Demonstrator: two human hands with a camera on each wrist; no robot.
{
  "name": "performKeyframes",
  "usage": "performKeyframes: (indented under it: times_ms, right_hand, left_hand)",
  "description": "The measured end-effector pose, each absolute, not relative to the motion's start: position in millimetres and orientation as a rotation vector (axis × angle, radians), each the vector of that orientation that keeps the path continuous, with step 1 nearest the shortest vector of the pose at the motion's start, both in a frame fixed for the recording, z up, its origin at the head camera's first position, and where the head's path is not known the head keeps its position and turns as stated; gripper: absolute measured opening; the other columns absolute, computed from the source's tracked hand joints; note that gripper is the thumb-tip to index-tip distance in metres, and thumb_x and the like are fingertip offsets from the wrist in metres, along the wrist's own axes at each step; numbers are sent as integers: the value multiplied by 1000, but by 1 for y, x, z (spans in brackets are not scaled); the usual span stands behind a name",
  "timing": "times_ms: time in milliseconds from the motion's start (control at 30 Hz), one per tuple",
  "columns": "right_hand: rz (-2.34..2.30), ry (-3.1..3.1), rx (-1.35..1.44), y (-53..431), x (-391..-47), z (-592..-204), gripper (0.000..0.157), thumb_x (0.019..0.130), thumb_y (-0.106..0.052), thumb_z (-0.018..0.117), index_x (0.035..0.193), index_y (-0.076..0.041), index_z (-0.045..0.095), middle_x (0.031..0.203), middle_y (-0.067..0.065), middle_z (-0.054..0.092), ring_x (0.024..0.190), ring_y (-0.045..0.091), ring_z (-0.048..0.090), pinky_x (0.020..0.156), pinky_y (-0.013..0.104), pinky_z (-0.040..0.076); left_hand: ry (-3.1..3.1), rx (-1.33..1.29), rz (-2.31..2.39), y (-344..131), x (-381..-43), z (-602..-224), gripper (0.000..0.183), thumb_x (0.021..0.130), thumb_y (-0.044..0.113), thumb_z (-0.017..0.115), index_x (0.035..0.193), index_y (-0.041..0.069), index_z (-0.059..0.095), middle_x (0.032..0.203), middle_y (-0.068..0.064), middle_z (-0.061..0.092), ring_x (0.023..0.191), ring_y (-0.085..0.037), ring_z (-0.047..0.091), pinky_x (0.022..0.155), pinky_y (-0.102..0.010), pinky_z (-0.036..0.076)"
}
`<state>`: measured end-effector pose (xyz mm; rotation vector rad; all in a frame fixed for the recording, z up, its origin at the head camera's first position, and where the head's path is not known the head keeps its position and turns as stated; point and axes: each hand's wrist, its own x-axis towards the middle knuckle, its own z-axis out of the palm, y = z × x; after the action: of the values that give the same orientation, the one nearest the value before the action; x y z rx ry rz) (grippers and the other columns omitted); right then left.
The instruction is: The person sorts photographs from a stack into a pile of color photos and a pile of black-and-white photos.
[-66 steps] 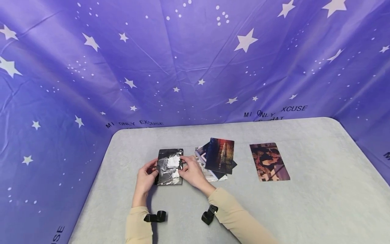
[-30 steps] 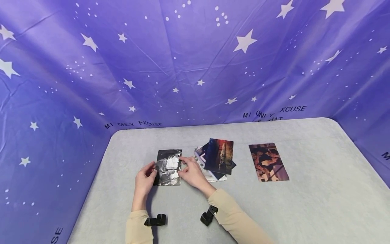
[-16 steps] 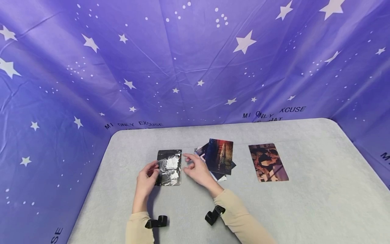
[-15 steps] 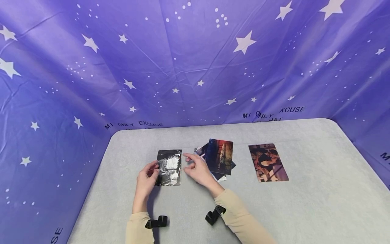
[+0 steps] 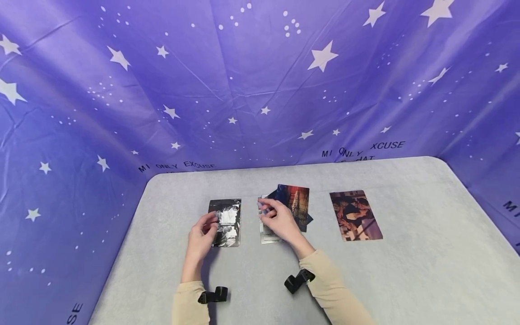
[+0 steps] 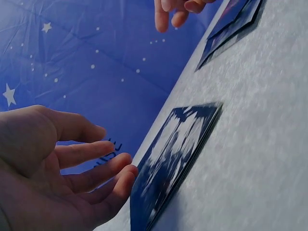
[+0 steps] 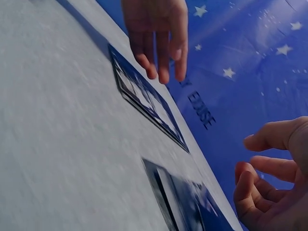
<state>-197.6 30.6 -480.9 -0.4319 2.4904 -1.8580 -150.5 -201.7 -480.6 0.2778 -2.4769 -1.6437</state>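
Observation:
A glossy stack of black-and-white photo prints [image 5: 229, 223] lies left of centre on the table. Loosely curled and holding nothing, my left hand [image 5: 203, 234] hovers at its left edge; in the left wrist view the fingertips [image 6: 126, 161] come close beside the stack. To the right is a fanned pile of prints, topped by a dark one with a red and orange sky [image 5: 300, 198]. My right hand [image 5: 282, 223] is over this pile's left part and hides some of it. The right wrist view shows its fingers [image 7: 269, 137] bent, with nothing between them.
A single brownish print [image 5: 355, 216] of several figures lies apart on the right side of the grey table [image 5: 422, 271]. A purple star-patterned cloth [image 5: 260, 67] hangs behind the table and at both sides. Each wrist wears a black camera strap.
My right hand has let go of the black-and-white stack's right edge and moved right, over the middle pile. My left hand has shifted slightly right, off the stack's left edge.

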Motion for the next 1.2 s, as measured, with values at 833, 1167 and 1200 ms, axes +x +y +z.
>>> performKeyframes:
  times_ms: [833,1167,1200]
  right_hand:
    - [-1876,2560,-39,107,-206,-485,41,84,1,67,124,6,59,103,21,62,73,8,56,64,18,43]
    - [-1691,2653,-32,132,-207,-481,45,87,-4,65,130,5,56,112,23,61,84,21,61,68,25,46]
    - [-1671,2665,-39,133,-206,-482,45,87,-4,66,129,5,56,112,23,61,85,22,62,69,26,46]
  left_hand:
    - [-2433,33,-1733,-133,-161,-496,32,84,-7,57,115,-7,64,102,-18,68,90,-27,65,75,-20,48]
    - [-2481,-123,-1745,-106,-170,-501,36,81,-10,56,116,-8,62,103,-21,66,90,-30,65,76,-22,51]
    - [-2489,-136,-1737,-104,-171,-501,36,80,-10,56,116,-8,63,102,-21,66,90,-29,65,76,-23,51]
